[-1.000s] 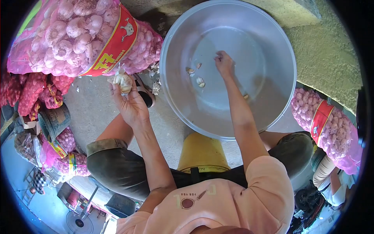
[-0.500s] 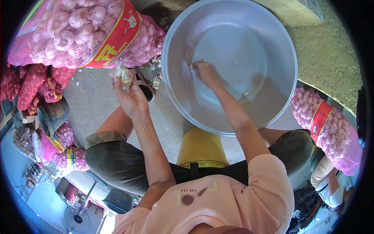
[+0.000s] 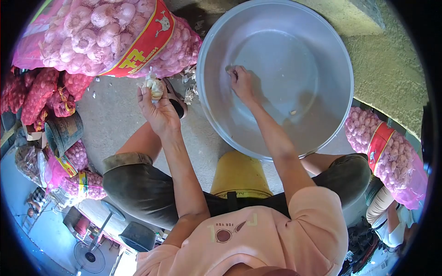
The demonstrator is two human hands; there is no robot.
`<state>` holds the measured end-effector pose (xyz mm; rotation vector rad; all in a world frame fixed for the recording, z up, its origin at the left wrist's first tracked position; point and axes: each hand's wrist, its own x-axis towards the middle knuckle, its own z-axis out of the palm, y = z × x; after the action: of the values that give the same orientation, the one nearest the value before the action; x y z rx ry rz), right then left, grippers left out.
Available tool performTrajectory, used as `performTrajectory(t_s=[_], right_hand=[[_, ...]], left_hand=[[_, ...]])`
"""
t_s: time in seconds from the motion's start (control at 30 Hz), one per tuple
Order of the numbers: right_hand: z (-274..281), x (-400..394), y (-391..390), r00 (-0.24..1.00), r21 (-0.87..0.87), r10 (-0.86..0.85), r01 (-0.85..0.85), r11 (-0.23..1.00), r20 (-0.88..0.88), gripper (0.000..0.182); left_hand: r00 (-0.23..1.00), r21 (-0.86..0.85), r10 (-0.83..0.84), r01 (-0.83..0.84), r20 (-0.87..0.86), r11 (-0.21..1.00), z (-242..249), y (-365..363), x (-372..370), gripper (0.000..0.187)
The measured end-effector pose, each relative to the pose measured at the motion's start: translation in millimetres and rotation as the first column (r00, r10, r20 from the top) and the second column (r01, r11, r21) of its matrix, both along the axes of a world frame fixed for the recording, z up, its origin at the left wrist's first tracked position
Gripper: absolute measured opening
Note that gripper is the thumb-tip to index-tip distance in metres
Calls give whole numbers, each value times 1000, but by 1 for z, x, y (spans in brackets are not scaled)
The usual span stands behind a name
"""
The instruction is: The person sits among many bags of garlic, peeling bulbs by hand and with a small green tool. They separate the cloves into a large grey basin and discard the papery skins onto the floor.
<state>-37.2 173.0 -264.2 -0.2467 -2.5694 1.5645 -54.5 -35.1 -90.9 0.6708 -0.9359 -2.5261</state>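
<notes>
A pale garlic bulb (image 3: 155, 88) with loose skin rests in the fingers of my left hand (image 3: 159, 112), held above the floor just below the big garlic sack (image 3: 99, 34). My right hand (image 3: 241, 83) is over the left part of the large grey basin (image 3: 317, 106), its fingers pinched together; what they hold, if anything, is too small to make out. One small pale piece (image 3: 293, 112) lies in the basin, lower right of its middle.
Between my legs stands a yellow bucket (image 3: 241, 172). More garlic sacks lie at the right (image 3: 391, 152) and left. Red mesh bags (image 3: 41, 96) and a dark bucket (image 3: 64, 131) are at the left. A person (image 3: 391, 221) sits at the lower right. Peel litters the floor.
The view has shifted slightly, moving the basin and sack rightward. My left hand still holds the bulb, now turned a little. My right hand stays over the basin's left part with its fingers drawn in.
</notes>
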Motion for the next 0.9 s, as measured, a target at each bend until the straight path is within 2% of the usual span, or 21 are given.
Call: performTrajectory(t_s=[0.07,0.1,0.13,0.17,0.2,0.23,0.27,0.3,0.37,0.4,0.43,0.47,0.5,0.57,0.6,0.67,0.7,0.77,0.9], right_hand=[[78,-6,-30,997,-244,-43,25,969,-69,8],[91,-6,-45,997,-250,-29,10,968,-71,8],[102,-7,-60,948,-5,197,-205,979,-251,10],[112,-8,-73,820,271,438,-356,894,-368,12],[109,-8,-86,808,271,450,-368,889,-380,12],[102,-7,-98,809,518,559,-404,754,-182,12],[94,-7,-108,802,711,596,-439,549,35,14],[100,-9,-110,797,713,603,-439,548,27,14],[120,-15,-107,884,396,433,-340,853,-174,28],[128,-15,-111,880,400,442,-347,848,-174,28],[135,-15,-117,939,-2,330,-332,943,-101,29],[142,-16,-124,968,-396,249,-222,891,18,31],[141,-17,-130,967,-394,256,-229,890,15,31],[124,-19,-143,889,-231,445,-459,858,-110,37],[115,-20,-151,886,-226,450,-464,856,-116,37],[101,-19,-165,943,-284,224,-291,914,-246,34],[100,-18,-167,941,-282,228,-296,913,-249,34],[96,-14,-171,940,-205,270,-312,928,-209,33],[90,-13,-170,953,-167,268,-289,943,-141,34]], left_hand=[[999,-137,-33,34,13,990,-12,-7,5,30],[1000,-144,-18,20,11,989,-14,-8,8,30],[1000,-140,-12,15,22,990,-17,-7,8,29],[1000,-136,-4,8,29,991,-17,-7,8,28],[1000,-141,13,-11,17,990,-20,-9,8,28],[1000,-120,-22,21,-3,993,-22,-11,10,29],[998,-100,-59,57,-24,993,-24,-13,11,29],[997,-79,-76,73,-30,994,-23,-15,13,27],[995,-78,-86,83,-42,993,-30,-21,16,26],[993,-76,-107,104,-43,992,-32,-22,18,25],[991,-42,-124,123,-41,992,-33,-23,20,23],[992,-41,-117,116,-46,992,-35,-23,20,23],[990,-58,-136,134,-38,989,-44,-26,22,24],[992,-52,-125,126,20,991,-30,-17,28,26],[993,-51,-120,121,12,991,-33,-20,28,26],[982,33,-189,189,-6,981,-47,-29,26,26],[983,34,-185,185,-9,982,-49,-29,26,26],[971,-194,-207,226,116,955,-54,-26,29,30],[962,-113,-264,269,64,956,-77,-35,36,38]])
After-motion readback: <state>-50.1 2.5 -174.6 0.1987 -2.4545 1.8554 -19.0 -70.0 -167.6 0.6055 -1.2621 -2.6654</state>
